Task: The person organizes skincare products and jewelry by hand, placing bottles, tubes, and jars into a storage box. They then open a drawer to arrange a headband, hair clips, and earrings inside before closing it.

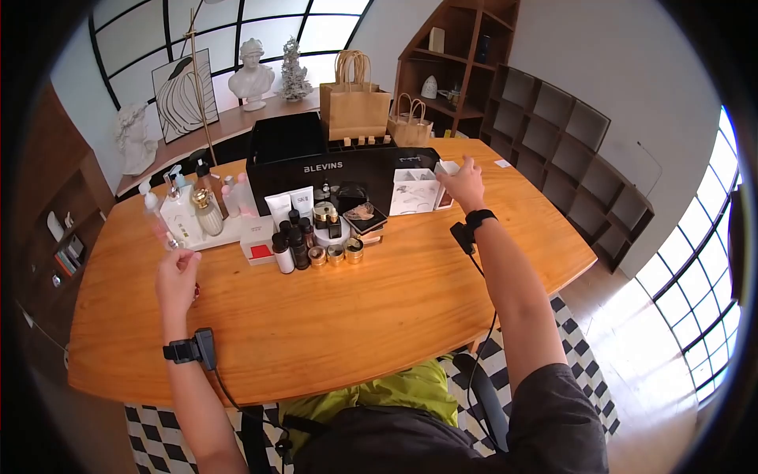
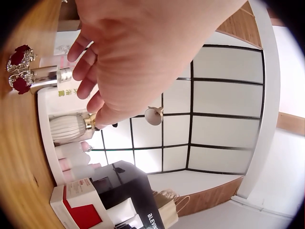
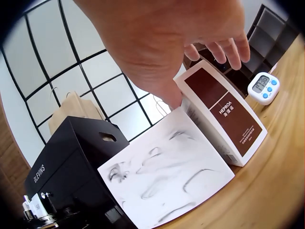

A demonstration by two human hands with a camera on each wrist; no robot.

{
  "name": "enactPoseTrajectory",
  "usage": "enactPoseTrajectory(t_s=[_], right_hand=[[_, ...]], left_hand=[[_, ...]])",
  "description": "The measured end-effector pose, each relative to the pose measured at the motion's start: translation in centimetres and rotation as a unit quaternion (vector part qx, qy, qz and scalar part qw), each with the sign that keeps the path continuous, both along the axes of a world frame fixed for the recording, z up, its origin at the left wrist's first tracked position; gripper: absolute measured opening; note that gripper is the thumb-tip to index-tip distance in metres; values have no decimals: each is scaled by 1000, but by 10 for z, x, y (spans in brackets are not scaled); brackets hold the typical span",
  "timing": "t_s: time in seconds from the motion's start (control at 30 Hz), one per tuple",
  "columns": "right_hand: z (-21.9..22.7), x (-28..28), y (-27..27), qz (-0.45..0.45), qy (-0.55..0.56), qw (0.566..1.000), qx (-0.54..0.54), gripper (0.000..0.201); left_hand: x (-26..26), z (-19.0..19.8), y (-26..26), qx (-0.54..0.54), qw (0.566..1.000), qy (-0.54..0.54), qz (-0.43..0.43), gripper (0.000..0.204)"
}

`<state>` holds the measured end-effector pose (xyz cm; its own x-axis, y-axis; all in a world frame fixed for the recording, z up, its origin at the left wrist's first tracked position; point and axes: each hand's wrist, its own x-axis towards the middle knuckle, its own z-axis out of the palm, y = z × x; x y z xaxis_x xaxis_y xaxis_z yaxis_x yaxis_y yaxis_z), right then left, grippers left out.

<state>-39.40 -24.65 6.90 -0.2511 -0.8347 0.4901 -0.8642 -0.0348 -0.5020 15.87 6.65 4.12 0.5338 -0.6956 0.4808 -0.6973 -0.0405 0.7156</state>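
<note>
My right hand (image 1: 464,186) is at a white box with a brown front panel (image 3: 226,112) that stands at the right end of the group. In the right wrist view the thumb lies at the box's upper left edge, and the other fingers hang loosely past its top. Directly left of it stands a white box with grey line drawings (image 3: 164,174). My left hand (image 1: 175,278) hovers near the table's left side, its fingers loosely bent and holding nothing. Below it are silver ornaments with red roses (image 2: 20,59). A ribbed cream bottle with a gold neck (image 2: 69,129) stands close by.
A black BLEVINS case (image 1: 276,178) stands at the back, with paper bags (image 1: 359,110) behind it. Before it are several dark bottles, gold-rimmed jars (image 1: 335,254) and a red-and-white box (image 1: 258,241). A white timer (image 3: 263,88) is at the right.
</note>
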Motion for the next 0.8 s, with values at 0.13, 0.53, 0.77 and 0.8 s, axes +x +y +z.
enactPoseTrajectory(t_s=[0.13, 0.53, 0.77, 0.8], right_hand=[[-2, 1, -12, 7, -5, 1000, -5, 92], [39, 4, 73, -51, -4, 999, -20, 76], [23, 63, 104, 104, -7, 995, -4, 69], [19, 72, 104, 129, -3, 991, -22, 67]], left_hand=[[4, -7, 3, 68, 994, -85, 10, 30], [0, -21, 4, 139, 981, -131, -13, 40], [0, -23, 2, 185, 971, -153, 11, 44], [0, -23, 1, 191, 971, -141, 7, 44]])
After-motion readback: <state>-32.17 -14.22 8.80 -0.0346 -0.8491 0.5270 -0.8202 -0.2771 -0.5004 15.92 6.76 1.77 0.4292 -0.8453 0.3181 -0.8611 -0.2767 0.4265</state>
